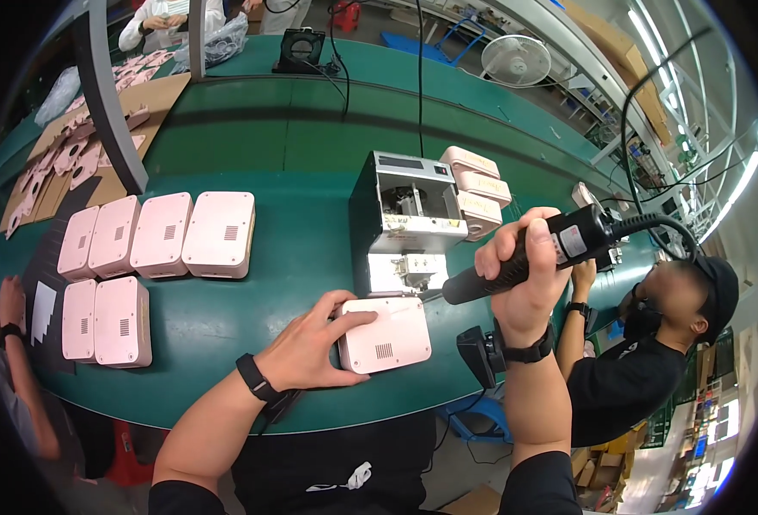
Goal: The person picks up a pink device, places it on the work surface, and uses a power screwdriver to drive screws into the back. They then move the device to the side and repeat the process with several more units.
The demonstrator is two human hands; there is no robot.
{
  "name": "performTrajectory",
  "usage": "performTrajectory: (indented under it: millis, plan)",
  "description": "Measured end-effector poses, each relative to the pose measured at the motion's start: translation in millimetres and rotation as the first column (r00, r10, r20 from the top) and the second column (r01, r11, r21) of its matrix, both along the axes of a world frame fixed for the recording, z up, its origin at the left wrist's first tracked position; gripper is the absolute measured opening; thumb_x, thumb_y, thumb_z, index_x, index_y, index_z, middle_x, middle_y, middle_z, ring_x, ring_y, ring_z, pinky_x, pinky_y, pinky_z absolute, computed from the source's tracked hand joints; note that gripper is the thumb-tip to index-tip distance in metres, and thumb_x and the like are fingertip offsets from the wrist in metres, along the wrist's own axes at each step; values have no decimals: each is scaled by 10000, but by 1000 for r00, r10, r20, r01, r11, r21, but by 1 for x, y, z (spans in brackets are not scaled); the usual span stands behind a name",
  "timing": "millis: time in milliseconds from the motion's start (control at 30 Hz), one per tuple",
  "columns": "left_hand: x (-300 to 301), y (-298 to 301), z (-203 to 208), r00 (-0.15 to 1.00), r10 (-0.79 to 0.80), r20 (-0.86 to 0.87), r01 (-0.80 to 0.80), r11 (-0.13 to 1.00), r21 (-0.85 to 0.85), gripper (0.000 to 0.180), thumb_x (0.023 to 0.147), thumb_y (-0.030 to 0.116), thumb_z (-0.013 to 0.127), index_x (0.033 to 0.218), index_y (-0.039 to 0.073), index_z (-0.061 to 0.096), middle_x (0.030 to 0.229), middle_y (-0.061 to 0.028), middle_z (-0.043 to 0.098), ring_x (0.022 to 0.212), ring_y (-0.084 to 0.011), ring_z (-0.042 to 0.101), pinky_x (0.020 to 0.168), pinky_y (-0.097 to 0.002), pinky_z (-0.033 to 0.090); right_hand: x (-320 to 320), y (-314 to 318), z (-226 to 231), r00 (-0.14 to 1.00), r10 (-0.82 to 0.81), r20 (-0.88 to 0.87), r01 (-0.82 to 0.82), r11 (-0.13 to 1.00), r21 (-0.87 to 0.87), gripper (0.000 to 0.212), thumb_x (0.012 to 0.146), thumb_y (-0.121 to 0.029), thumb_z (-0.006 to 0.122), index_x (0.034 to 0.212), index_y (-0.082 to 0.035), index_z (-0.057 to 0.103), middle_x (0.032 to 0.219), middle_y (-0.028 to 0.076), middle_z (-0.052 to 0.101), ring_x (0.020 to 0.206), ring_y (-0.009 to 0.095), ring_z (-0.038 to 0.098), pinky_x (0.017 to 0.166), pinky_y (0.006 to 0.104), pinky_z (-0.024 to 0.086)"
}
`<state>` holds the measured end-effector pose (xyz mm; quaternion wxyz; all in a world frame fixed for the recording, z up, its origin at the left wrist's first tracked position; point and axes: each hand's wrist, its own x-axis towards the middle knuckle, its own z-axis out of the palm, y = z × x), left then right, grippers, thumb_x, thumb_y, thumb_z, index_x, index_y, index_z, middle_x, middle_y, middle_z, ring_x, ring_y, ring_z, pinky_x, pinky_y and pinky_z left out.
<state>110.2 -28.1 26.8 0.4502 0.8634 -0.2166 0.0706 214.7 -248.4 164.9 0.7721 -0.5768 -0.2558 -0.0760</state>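
My left hand [306,343] grips the left end of a pale pink plastic housing [400,330], thumb along its near edge and fingers over its top. The housing lies flat, with a small vent grille and corner screw holes facing up. My right hand [529,266] is wrapped round a black electric screwdriver [503,279], held tilted with its corded end up to the right. Its tip points down-left, just past the housing's far right corner, close to the front of a screw feeder [417,206]. Whether the bit touches anything is hard to make out.
Several pink housings [218,233] stand in two rows on the green table [301,223] at left. More housings [482,215] are stacked behind the feeder. Flat pink parts [74,159] lie on cardboard at far left. A co-worker [653,360] sits at right; another person's arm [18,343] shows at left.
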Motion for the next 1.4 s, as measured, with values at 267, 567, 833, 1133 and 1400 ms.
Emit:
performTrajectory:
  millis: [267,567,833,1133,1400]
  plan:
    - [-5,-3,1,1000,9,10,-9,1000,17,773,640,311,885,1326,157,562,1312,-158,434,1116,-363,584,927,-424,528,0,-5,-23,999,-28,27,29,999,-29,182,979,-225,562,1014,-69,475,681,66,517,501,167,497,495,336,445]
    - [4,-4,1,1000,23,-5,-23,1000,18,761,625,330,892,1298,141,592,1316,-168,459,1092,-373,603,931,-422,527,9,-7,-37,999,-34,19,34,999,-37,170,961,-180,575,1004,-65,457,695,74,512,508,168,483,487,337,436]
    - [-3,-1,-9,995,-18,97,17,1000,8,792,680,368,863,1372,158,540,1335,-196,455,1187,-390,538,967,-431,506,13,-16,-44,990,131,-47,-132,991,-28,291,888,-237,700,991,-111,459,681,34,477,500,136,443,441,284,408]
    - [-8,-3,-3,996,-3,-91,7,999,45,829,713,339,826,1440,217,447,1404,-149,387,1216,-360,532,971,-439,509,19,-14,-42,972,220,-85,-215,975,64,327,891,-287,666,1023,-120,417,625,23,464,433,133,442,426,282,418]
    - [-9,-3,-6,998,-9,-60,11,1000,24,831,714,317,826,1441,211,439,1413,-143,378,1224,-356,528,971,-441,509,15,-12,-44,969,240,-50,-238,970,52,321,898,-291,647,1015,-114,406,623,25,463,432,132,443,425,273,415]
